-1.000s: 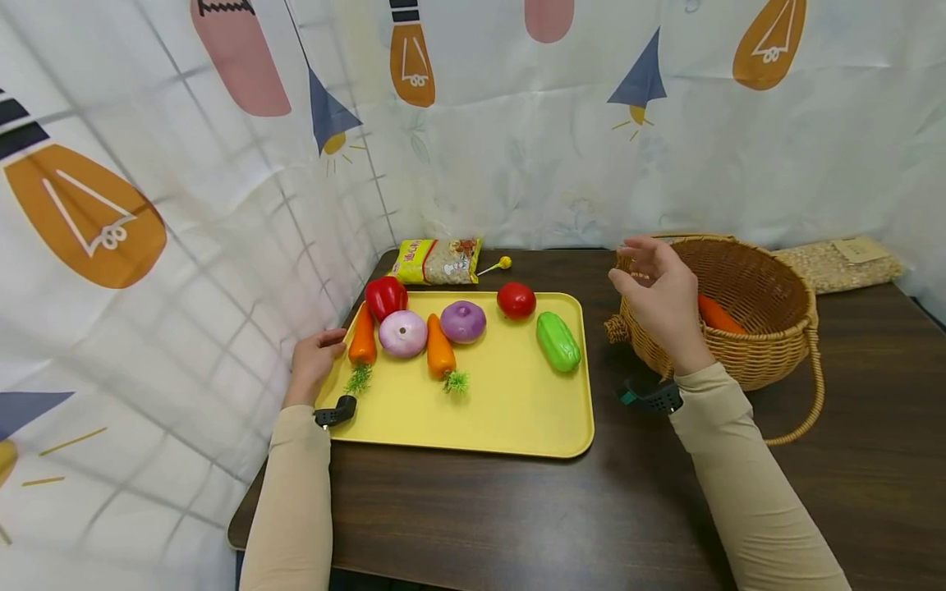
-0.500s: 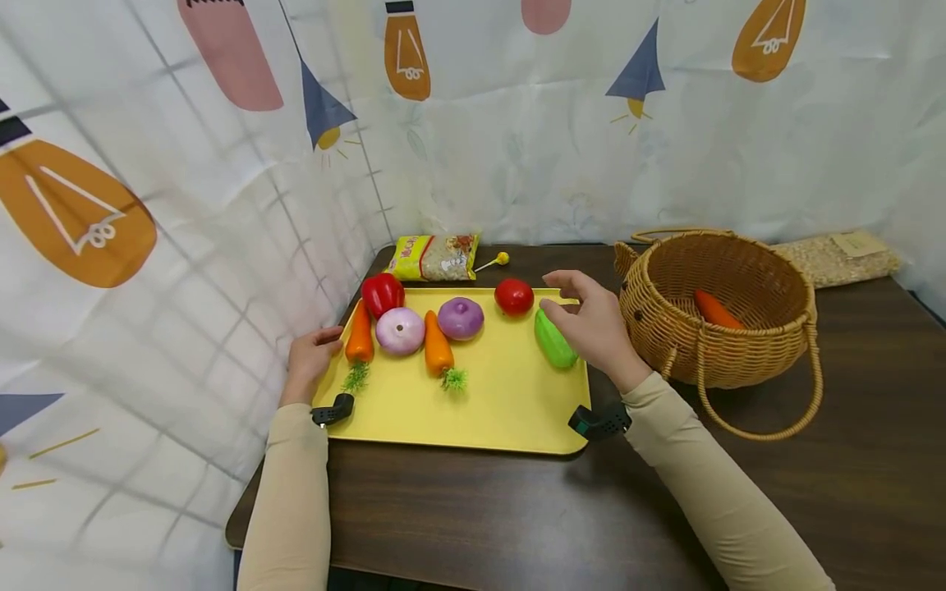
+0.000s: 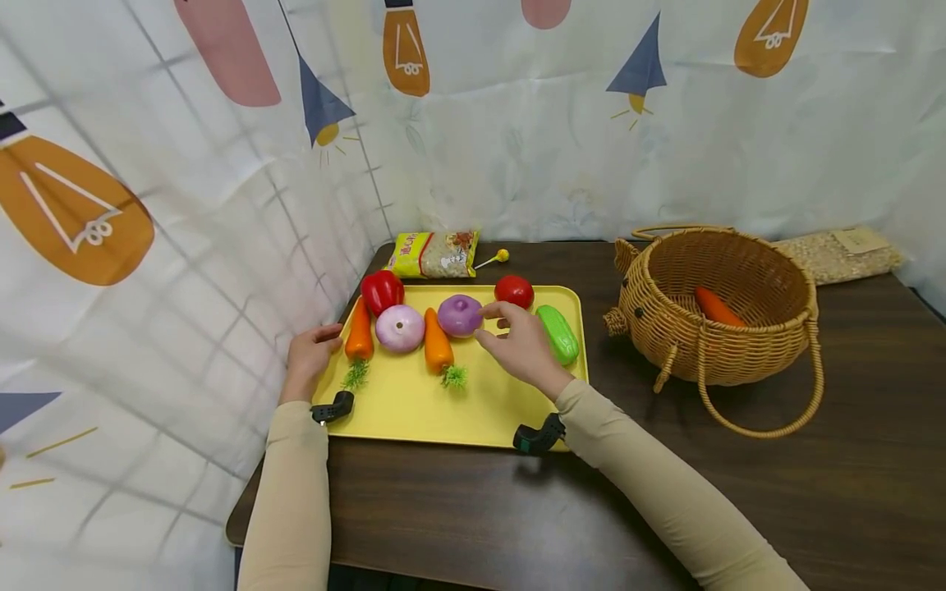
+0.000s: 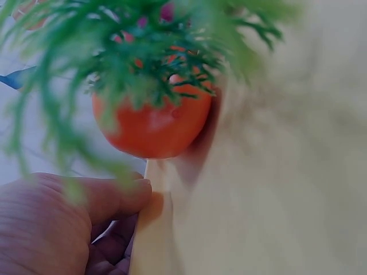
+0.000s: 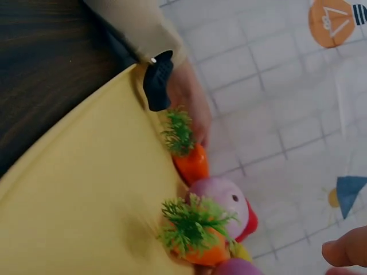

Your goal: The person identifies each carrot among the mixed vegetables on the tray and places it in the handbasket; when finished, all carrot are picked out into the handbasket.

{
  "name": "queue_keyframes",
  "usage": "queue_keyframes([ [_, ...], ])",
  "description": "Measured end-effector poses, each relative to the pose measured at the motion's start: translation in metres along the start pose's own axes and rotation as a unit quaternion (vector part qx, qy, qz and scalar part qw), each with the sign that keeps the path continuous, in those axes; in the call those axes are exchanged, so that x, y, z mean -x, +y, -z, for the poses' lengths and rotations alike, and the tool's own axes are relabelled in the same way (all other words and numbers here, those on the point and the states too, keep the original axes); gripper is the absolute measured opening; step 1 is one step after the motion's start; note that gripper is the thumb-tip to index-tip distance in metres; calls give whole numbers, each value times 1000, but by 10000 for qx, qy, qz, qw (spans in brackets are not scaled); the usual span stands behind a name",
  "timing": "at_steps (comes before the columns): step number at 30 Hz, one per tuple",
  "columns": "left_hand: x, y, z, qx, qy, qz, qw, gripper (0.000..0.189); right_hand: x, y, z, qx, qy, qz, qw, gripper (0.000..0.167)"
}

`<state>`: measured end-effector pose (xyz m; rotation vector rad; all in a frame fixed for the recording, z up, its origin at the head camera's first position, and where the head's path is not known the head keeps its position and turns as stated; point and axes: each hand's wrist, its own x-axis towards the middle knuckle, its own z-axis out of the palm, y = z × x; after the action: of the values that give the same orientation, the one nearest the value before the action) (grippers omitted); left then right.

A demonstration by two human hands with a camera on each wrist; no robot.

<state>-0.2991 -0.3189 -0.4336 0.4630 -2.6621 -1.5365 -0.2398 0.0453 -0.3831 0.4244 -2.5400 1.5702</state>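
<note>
A person's right hand (image 3: 525,341), thumb and fingers parted around nothing, hovers beside a purple onion (image 3: 458,317) near the centre of the frame; whether fingertips touch it cannot be told. At centre left, the left hand (image 3: 310,361) pinches the edge of a yellow tray (image 3: 443,414) between thumb and bent fingers, just beside a carrot (image 3: 360,335). A wicker basket (image 3: 746,357) stands at right, an orange vegetable (image 3: 717,307) inside.

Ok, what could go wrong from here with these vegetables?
The right hand is beside the darker purple onion, whose smooth, rounded surface might slip from a grasp. The carrot next to that onion could get nudged. The left hand grips the yellow tray by its edge, so an accidental tug might shift its contents.
</note>
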Motion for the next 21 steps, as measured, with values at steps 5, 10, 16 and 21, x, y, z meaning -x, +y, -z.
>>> queue_keyframes([
  [5, -1, -2, 0, 56, 19, -73, 10000, 40, -5, -2, -25, 308, -137, -216, 9992, 36],
  [10, 0, -5, 0, 132, 18, -177, 9998, 40, -7, -3, -45, 303, -115, -285, 9991, 42],
  [16, 1, -6, -1, 231, 105, -128, 9996, 39, -11, 0, -67, 192, -181, -438, 9987, 47],
  [21, 0, -6, 0, 220, 109, -156, 9996, 39, -14, 5, -81, 264, -176, -598, 9977, 51],
])
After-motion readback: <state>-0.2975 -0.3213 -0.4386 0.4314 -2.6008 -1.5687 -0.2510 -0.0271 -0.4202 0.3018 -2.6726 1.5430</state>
